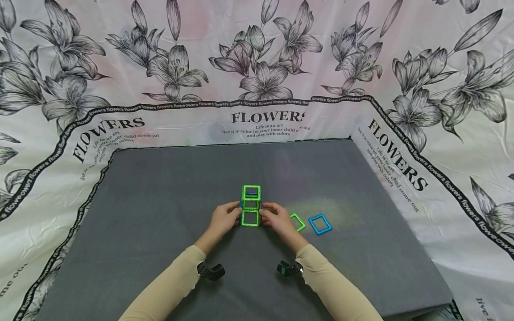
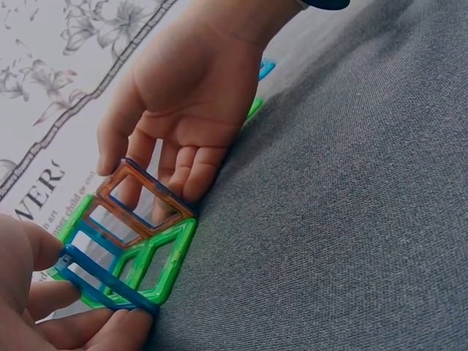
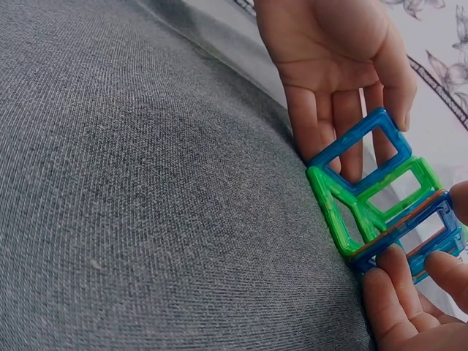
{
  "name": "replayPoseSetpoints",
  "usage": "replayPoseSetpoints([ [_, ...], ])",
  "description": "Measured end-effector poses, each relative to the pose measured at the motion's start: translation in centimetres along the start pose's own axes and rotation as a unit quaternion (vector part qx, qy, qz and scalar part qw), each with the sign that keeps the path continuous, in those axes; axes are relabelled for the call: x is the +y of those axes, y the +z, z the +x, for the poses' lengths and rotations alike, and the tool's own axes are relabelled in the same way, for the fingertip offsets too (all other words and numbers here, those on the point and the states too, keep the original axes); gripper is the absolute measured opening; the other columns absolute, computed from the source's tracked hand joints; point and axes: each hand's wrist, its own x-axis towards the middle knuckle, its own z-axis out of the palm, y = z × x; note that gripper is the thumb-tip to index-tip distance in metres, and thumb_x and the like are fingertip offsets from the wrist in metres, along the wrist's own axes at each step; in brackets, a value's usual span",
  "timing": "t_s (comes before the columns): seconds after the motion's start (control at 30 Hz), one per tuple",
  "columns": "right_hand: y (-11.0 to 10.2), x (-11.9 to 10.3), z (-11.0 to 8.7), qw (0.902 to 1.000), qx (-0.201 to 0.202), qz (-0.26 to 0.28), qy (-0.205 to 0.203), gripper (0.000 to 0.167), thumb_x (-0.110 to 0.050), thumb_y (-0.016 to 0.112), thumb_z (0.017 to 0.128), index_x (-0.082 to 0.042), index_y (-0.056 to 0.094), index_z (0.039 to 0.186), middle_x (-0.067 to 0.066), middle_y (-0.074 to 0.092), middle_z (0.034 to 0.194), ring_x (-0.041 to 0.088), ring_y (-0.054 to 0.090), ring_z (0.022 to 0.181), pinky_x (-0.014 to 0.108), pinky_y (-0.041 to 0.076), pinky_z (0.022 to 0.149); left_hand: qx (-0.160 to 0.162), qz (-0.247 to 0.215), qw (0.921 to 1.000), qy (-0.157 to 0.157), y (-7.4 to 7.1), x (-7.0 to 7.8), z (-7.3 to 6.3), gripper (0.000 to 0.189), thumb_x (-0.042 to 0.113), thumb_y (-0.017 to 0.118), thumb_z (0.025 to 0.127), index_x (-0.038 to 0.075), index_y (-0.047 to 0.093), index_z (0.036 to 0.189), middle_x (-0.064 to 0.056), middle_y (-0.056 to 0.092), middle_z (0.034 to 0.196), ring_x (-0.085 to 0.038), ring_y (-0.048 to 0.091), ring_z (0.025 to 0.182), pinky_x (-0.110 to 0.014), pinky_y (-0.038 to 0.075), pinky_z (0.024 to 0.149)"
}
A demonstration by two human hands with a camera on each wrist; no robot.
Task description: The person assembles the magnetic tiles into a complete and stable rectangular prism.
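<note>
Between both hands is a small structure of square magnetic tile frames. Green tiles (image 1: 250,218) run up its middle in the head view, and blue and orange ones stand along its sides. My left hand (image 1: 223,221) is on its left side, pinching an upright blue tile (image 3: 380,146) between thumb and fingers. On the right side my right hand (image 1: 279,220) pinches an upright orange tile (image 2: 157,179) at its edges, thumb near the top corner. Seen from the right wrist, blue pieces (image 3: 431,230) sit by the right fingertips (image 3: 391,263). The sides tilt outward from the green tiles.
To the right of the right hand, a loose green tile (image 1: 298,222) and a loose blue tile (image 1: 320,224) lie flat on the grey cloth-covered table (image 1: 168,187). A white flower-printed curtain (image 1: 265,127) borders the table at the back and sides.
</note>
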Motion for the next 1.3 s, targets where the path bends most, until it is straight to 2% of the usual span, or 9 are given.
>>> replayPoseSetpoints([
  [0.13,0.1,-0.5,-0.4,1.0000,0.001,-0.006,0.002,0.040,-0.021,0.064,0.100,0.002,0.062,0.133,0.022,0.070,0.118,0.020,0.072,0.090,0.039,0.061,0.081,-0.005,-0.002,1.0000,0.000,0.0,-0.1,0.0,0.044,0.020,0.057,0.102,0.001,0.060,0.141,-0.020,0.070,0.128,-0.027,0.074,0.102,-0.035,0.063,0.080],
  [0.37,0.1,-2.6,-1.7,0.9999,-0.007,-0.013,-0.002,0.039,-0.014,0.061,0.100,0.009,0.060,0.132,0.026,0.069,0.117,0.030,0.073,0.094,0.044,0.061,0.085,-0.018,-0.010,0.9998,0.000,-0.1,-0.1,-0.1,0.046,0.022,0.055,0.103,0.005,0.056,0.146,-0.020,0.068,0.133,-0.029,0.074,0.105,-0.038,0.063,0.083],
  [0.6,0.2,-0.4,-0.5,1.0000,0.003,0.000,0.000,0.039,-0.019,0.065,0.099,0.002,0.063,0.132,0.022,0.070,0.118,0.022,0.073,0.091,0.038,0.061,0.081,-0.025,-0.014,0.9996,-0.007,-0.1,0.0,-0.1,0.046,0.021,0.054,0.104,0.006,0.055,0.147,-0.020,0.067,0.134,-0.026,0.073,0.104,-0.037,0.062,0.083],
  [0.73,0.1,0.2,-0.1,1.0000,0.002,0.007,-0.001,0.039,-0.020,0.066,0.099,0.001,0.064,0.132,0.021,0.070,0.119,0.021,0.073,0.091,0.038,0.061,0.081,-0.026,-0.015,0.9995,-0.007,0.0,-0.1,-0.1,0.046,0.021,0.054,0.104,0.006,0.055,0.147,-0.019,0.067,0.134,-0.025,0.073,0.103,-0.037,0.062,0.083],
  [1.07,-0.2,0.2,0.3,0.9999,-0.006,0.008,-0.003,0.038,-0.016,0.062,0.100,0.007,0.062,0.131,0.024,0.070,0.115,0.021,0.073,0.088,0.040,0.061,0.080,-0.023,-0.020,0.9995,-0.005,0.0,-0.2,-0.1,0.045,0.021,0.054,0.104,0.006,0.055,0.147,-0.019,0.069,0.132,-0.024,0.074,0.100,-0.036,0.062,0.081],
  [1.3,-0.1,-0.2,0.3,0.9997,-0.004,0.020,0.012,0.038,-0.018,0.065,0.099,0.002,0.063,0.131,0.021,0.071,0.117,0.012,0.071,0.083,0.031,0.061,0.075,-0.022,-0.023,0.9995,-0.003,0.0,-0.2,0.1,0.046,0.021,0.055,0.103,0.005,0.056,0.146,-0.019,0.069,0.131,-0.024,0.075,0.098,-0.036,0.062,0.080],
])
